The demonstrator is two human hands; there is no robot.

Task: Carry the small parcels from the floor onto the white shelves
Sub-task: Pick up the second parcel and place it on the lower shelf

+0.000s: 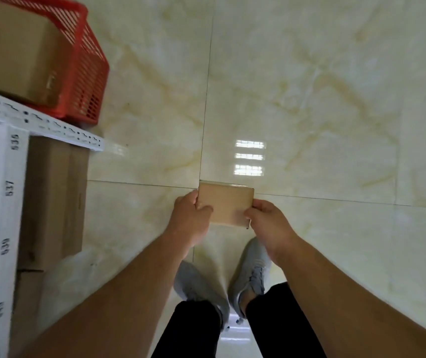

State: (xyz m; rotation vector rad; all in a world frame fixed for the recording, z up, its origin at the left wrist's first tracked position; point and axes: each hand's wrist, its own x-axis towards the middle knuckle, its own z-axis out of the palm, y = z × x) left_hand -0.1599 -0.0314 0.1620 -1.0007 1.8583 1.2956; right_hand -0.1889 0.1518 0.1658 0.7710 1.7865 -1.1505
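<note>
Two hands, left hand [190, 214] and right hand [267, 219], clamped small parcel [226, 204] at side edges, mid-frame; looked light, stiff.

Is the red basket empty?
No, the red basket has a big brown cardboard box sitting inside it.

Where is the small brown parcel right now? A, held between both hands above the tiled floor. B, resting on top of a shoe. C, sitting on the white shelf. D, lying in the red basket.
A: the left hand and right hand grip opposite ends of the small parcel, above the floor.
</note>
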